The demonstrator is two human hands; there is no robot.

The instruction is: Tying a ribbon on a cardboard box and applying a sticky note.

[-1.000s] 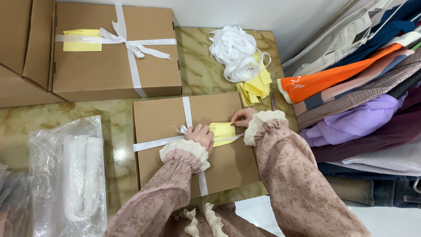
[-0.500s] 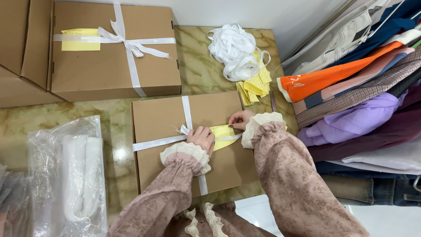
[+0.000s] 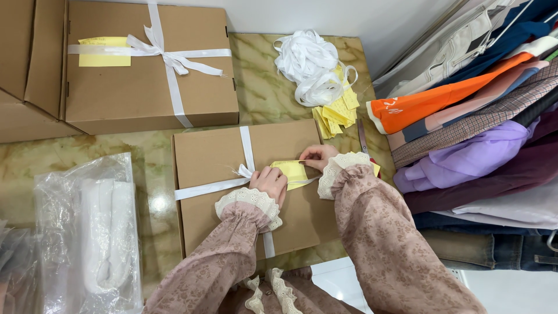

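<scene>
Left hand (image 3: pixel 269 179): rests fingers-down on the crossing of the white ribbon (image 3: pixel 249 152), closed over the knot there; its fingertips touch the left end of the yellow slip (image 3: pixel 292 171). Right hand (image 3: pixel 317 156): thumb and fingers pinched together on the upper right edge of the same slip. The slip lies between the two hands on the lid of the near cardboard box (image 3: pixel 251 185), its long axis running left to right along the crosswise band of ribbon, which passes over its lower part. Of the two hands, the right alone grips the slip; the left touches it only at the end and presses mainly on the ribbon.

Surroundings: the box stands on a green marbled tabletop (image 3: pixel 261 81). Behind it is a second box (image 3: pixel 148 64), already tied with a ribbon bow and bearing its own yellow slip. To the upper right lie a loose heap of white ribbon (image 3: pixel 308 64) and, just beside it, a pile of yellow slips (image 3: pixel 337 115). A clear plastic bag (image 3: pixel 87 227) holding white fabric lies at the left. Folded clothes (image 3: pixel 465 116) are stacked at the right.
</scene>
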